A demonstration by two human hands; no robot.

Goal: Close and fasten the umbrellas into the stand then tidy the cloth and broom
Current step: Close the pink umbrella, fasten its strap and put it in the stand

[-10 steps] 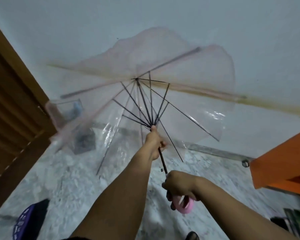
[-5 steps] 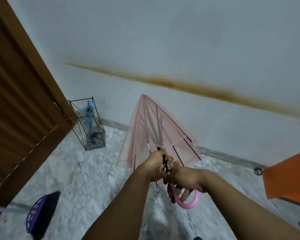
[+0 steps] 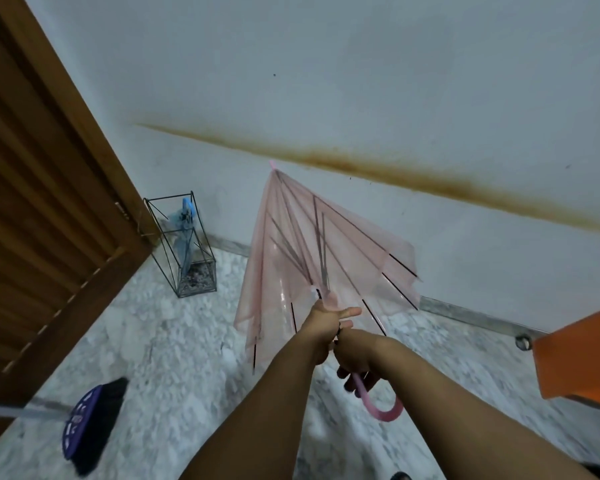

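So the pink umbrella (image 3: 312, 258) is collapsed now, its long axis running up and away from the person, tip toward the stained wall and hooked handle (image 3: 383, 407) down by the wrists. Right hand (image 3: 355, 358) has its fingers wrapped around the shaft just above the hook. Left hand (image 3: 323, 323) sits right above it at the base of the canopy, mostly gripping there, though one finger sticks out straight. The wire stand (image 3: 184, 247) is off to the left against the wall by the door, well apart from the umbrella (already has a blue one in it), so the left hand is nearer to it. Broom (image 3: 90, 420) lies on the floor, lower left. A second ago the canopy was fully spread with the left hand up on the runner; since then it's folded down and the hands have come together. Canopy's loose, not fastened yet.
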